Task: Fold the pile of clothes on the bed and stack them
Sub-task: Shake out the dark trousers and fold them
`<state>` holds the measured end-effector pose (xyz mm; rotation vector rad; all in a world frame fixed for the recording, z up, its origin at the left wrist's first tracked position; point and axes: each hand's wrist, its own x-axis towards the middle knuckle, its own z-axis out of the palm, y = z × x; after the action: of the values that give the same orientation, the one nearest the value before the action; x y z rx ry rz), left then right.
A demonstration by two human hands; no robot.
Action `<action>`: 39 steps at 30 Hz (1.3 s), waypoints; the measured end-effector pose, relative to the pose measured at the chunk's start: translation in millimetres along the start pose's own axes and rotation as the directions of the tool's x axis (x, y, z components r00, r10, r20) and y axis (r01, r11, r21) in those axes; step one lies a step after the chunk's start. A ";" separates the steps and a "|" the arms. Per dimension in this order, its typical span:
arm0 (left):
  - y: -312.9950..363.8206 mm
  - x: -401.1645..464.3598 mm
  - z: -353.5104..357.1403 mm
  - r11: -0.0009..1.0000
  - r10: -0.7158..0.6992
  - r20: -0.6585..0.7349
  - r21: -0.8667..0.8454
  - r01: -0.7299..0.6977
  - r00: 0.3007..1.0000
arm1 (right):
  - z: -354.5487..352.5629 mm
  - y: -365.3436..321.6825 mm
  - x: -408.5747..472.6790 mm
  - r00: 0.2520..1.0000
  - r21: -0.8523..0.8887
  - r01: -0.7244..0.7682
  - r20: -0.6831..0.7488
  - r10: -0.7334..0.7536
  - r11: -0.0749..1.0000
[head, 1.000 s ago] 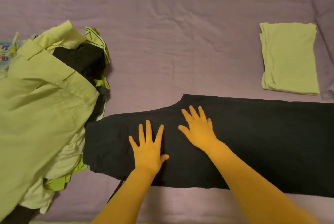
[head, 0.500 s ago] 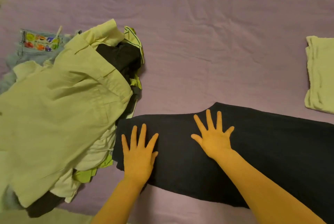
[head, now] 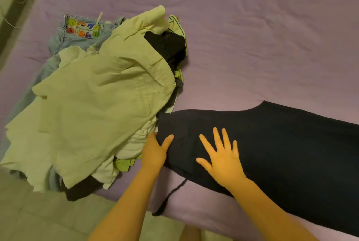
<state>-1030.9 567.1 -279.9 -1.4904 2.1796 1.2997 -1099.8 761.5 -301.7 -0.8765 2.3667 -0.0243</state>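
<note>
At the far left, floor point(head: 29, 211) is showing beside the bed point(head: 252, 36), which is wearing a wrinkled purple sheet. Jeans point(head: 64, 46) with a bright patch at the waistband are lying at the pile's point(head: 108, 95) back left corner, partly buried. A pale yellow-green shirt point(head: 93, 108) is sprawling over most of the pile, its hem hanging over the bed's near edge. A black garment point(head: 167, 46) is poking out at the pile's upper right, and a lime piece point(head: 124, 165) is peeking out underneath near the front.

The left hand point(head: 155, 151) is gripping the left end of the dark trousers point(head: 281, 143), thumb on top and fingers tucked out of sight beneath the cloth, right against the pile. A drawstring point(head: 171, 196) is dangling from the trousers over the bed's edge. The right hand point(head: 221, 157) is lying flat on the trousers, fingers spread, apart from the left hand. The trousers are stretching rightward along the near edge of the bed and running out of view at the right.
</note>
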 end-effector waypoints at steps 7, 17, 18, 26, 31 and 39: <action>-20.9 0.4 -7.8 0.999 -0.025 0.070 -0.045 0.029 0.997 | 1.6 -23.0 -28.8 0.986 -0.097 0.163 -0.007 -0.164 0.982; -27.0 -4.5 -7.0 0.875 -0.202 0.224 -0.396 0.278 0.954 | 21.5 -14.2 -47.8 0.997 0.458 0.075 -0.058 -0.054 0.886; -25.1 -6.2 -7.7 0.850 -0.211 0.278 -0.421 0.317 0.937 | 20.2 -18.6 -48.9 0.997 0.553 0.039 -0.071 0.000 0.832; -16.2 -22.4 -9.4 0.833 -0.013 0.321 -0.520 0.187 0.947 | 20.0 -42.3 -21.5 0.969 0.216 -0.242 0.003 0.247 0.946; 4.6 -39.2 -6.9 0.798 0.003 0.323 -0.572 0.192 0.946 | 0.5 -24.4 -22.4 0.972 0.335 -0.185 0.203 0.121 0.924; 136.0 -89.9 37.5 0.793 0.287 0.572 -0.592 0.144 0.768 | -129.8 38.0 -67.6 0.971 1.000 -0.023 0.027 0.239 -0.019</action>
<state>-1112.4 668.5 -174.7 -0.8548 1.4254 2.2827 -1153.0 807.5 -167.8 0.1770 1.7116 -1.6225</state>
